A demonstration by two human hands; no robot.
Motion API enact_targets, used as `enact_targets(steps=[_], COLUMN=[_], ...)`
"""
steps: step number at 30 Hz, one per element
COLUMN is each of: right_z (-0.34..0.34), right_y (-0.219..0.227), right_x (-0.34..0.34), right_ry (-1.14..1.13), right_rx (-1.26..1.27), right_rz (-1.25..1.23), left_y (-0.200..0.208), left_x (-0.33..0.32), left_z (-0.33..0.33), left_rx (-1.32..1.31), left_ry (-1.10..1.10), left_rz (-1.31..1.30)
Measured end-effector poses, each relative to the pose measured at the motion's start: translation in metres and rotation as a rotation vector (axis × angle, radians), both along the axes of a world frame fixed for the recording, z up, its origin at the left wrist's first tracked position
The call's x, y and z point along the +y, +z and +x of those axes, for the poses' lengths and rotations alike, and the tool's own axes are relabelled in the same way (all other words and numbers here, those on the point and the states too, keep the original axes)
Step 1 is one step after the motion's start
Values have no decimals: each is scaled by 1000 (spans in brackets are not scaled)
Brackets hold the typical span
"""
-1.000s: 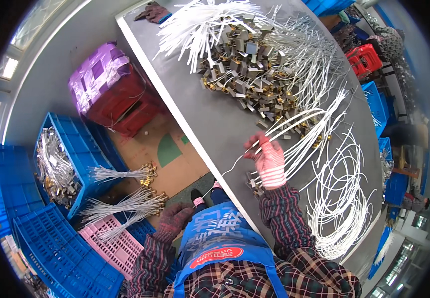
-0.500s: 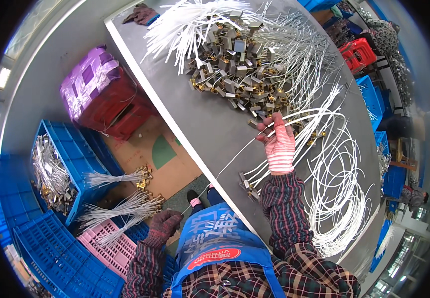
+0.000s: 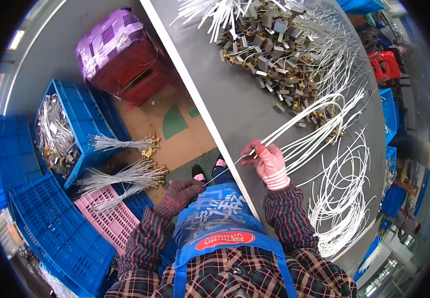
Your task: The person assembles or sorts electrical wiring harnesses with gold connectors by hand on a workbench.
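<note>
A thin pale wire (image 3: 221,173) runs across the table edge between my two hands. My left hand (image 3: 177,197), in a dark maroon knit glove, pinches its lower end in front of my apron. Above the near table edge, my right hand (image 3: 266,163), in a pink-and-white striped glove, has its fingers closed on the wire's other end. White cables (image 3: 299,118) stretch from beside the right hand toward a heap of small grey metal boxes with brass-coloured fittings (image 3: 279,57). Whether the right fingers also grip these cables is hard to see.
Loose coils of white cable (image 3: 341,198) lie right of my right arm. Floor-side left stand a blue crate (image 3: 83,111) of wired parts, a pink basket (image 3: 118,226) bearing wire bundles (image 3: 125,176), a blue basket (image 3: 63,233), and a red stool with purple wrapping (image 3: 113,42).
My right hand has come away from the heap, down and left toward my left hand. My left hand has risen slightly and moved right. The view has shifted, too.
</note>
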State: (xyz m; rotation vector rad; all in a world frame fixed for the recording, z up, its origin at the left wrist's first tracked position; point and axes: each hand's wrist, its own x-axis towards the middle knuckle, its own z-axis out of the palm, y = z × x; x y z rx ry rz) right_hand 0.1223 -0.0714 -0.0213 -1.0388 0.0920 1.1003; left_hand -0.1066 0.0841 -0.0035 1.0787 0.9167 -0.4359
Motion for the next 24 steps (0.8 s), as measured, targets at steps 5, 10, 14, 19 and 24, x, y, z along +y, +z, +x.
enact_targets(steps=[5, 10, 14, 19, 24], right_z=[7, 15, 22, 29, 29], right_y=[6, 16, 33, 52, 58], right_x=[-9, -7, -1, -2, -4], right_ry=[132, 157, 173, 215, 172], right_rx=[-57, -149, -275, -279, -352], right_rz=[52, 205, 371, 323, 354], left_y=[0, -28, -19, -28, -35], left_x=[3, -8, -6, -22, -33], left_z=[1, -6, 13, 20, 32], left_rx=[-51, -382, -236, -273, -326], left_ry=[-39, -91, -24, 11, -103], left_rz=[-124, -81, -601, -754, -836])
